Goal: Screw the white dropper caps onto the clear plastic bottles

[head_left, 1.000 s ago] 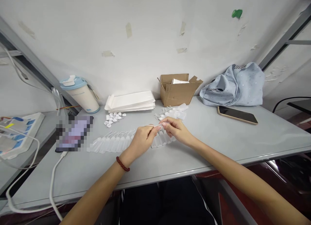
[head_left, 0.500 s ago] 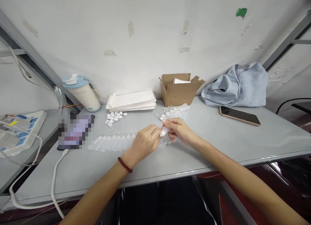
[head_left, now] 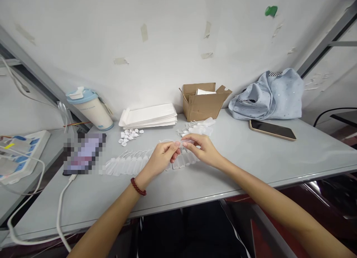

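My left hand and my right hand meet over the middle of the grey table. Both pinch one small clear plastic vial held level between their fingertips, the left at its thin end, the right at its body. Below them lies a row of several clear vials side by side, running from left of my left hand to under my right. A loose heap of more vials sits just behind my right hand. Small white caps lie scattered further back on the left.
A cardboard box and a stack of white bags stand at the wall. A lidded cup is back left, a phone and a blue cloth bag back right. A white cable runs across the left front.
Half a second ago my hands were lower, at the row of vials. They have lifted slightly and now hold one vial level between them.
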`<state>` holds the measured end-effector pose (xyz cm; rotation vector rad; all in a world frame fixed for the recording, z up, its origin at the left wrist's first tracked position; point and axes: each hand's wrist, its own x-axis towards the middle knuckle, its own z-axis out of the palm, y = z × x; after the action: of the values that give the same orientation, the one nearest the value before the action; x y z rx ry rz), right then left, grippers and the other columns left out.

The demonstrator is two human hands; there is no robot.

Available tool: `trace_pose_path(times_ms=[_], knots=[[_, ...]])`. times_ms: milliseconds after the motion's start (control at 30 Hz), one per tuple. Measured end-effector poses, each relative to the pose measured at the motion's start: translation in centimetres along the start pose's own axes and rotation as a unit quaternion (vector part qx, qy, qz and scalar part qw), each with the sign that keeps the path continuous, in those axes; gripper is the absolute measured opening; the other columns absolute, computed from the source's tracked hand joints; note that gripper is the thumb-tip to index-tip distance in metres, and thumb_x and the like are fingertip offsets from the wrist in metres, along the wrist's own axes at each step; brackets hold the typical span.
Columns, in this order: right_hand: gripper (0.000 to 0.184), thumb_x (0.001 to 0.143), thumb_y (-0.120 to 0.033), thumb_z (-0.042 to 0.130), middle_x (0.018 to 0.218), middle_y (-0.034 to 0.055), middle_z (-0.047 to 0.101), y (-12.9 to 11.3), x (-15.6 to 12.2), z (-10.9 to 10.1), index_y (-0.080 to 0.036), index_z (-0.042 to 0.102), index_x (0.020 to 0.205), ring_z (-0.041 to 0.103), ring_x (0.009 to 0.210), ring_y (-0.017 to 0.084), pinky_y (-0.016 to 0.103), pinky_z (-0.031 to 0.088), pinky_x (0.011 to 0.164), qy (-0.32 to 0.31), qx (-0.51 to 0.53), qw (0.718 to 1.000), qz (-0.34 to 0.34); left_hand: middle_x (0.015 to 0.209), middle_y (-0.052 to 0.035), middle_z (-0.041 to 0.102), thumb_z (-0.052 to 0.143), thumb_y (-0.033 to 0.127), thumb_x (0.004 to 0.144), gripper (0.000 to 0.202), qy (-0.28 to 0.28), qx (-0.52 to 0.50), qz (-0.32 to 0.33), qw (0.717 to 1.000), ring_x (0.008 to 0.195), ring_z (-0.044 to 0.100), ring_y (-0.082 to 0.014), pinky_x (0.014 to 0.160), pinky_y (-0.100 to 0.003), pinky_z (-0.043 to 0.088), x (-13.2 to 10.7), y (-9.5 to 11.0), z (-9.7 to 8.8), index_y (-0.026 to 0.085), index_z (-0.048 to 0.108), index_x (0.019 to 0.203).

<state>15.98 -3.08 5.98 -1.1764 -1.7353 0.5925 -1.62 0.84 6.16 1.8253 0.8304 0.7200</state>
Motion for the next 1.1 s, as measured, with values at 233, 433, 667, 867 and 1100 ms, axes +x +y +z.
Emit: trace_pose_path(times_ms=[233,433,667,867,1100], knots=[[0.027,0.081,-0.041,0.059,0.055,-0.0039,0.049,0.5,0.3,0.1,-0.015,0.063,0.076,0.044,0.047,0.01,0.025,0.042,0.048,-0.041,0.187,0.973,0.132,0.052,0.0022,0.05,0.046,0.033,0.092,0.038,0.063,0.192,0.128,0.971,0.049,0.044,-0.0098,0.052,-0.023,0.033,-0.2,-0.3,0.2,0.017,0.049,0.057],[0.037,0.075,-0.046,0.067,0.051,-0.0056,0.041,0.8,0.5,0.4,-0.016,0.053,0.058,0.038,0.043,0.007,0.023,0.04,0.039,-0.055,0.334,0.916,0.214,0.052,0.0014,0.049,0.046,0.034,0.092,0.04,0.09,0.228,0.164,0.955,0.049,0.043,-0.01,0.054,-0.024,0.032,-0.3,-0.6,0.5,0.017,0.045,0.055],[0.033,0.08,-0.045,0.061,0.058,-0.002,0.05,0.9,0.7,0.1,-0.015,0.06,0.067,0.046,0.046,0.009,0.024,0.042,0.043,-0.027,0.253,0.949,0.187,0.061,-0.0004,0.061,0.037,0.039,0.094,0.042,0.091,0.298,0.094,0.945,0.057,0.055,-0.0123,0.058,-0.022,0.042,0.2,-0.3,-0.4,0.017,0.057,0.064],[0.028,0.086,-0.026,0.051,0.096,0.0113,0.068,4.0,1.7,-1.9,-0.013,0.069,0.103,0.061,0.079,0.02,0.032,0.052,0.066,0.126,-0.143,0.981,0.026,0.077,-0.0098,0.067,0.041,0.026,0.087,0.029,0.201,0.423,-0.058,0.882,0.078,0.063,-0.0254,0.074,-0.034,0.046,0.6,-1.7,-7.0,0.015,0.065,0.076],[0.031,0.082,-0.017,0.055,0.099,0.0114,0.067,6.5,2.4,-3.3,-0.015,0.069,0.109,0.061,0.076,0.02,0.035,0.054,0.069,0.144,-0.198,0.97,0.0,0.095,-0.0179,0.07,0.049,0.02,0.079,0.029,0.216,0.5,-0.23,0.806,0.096,0.062,-0.0354,0.083,-0.043,0.046,-0.3,-4.5,-13.2,0.012,0.068,0.099]])
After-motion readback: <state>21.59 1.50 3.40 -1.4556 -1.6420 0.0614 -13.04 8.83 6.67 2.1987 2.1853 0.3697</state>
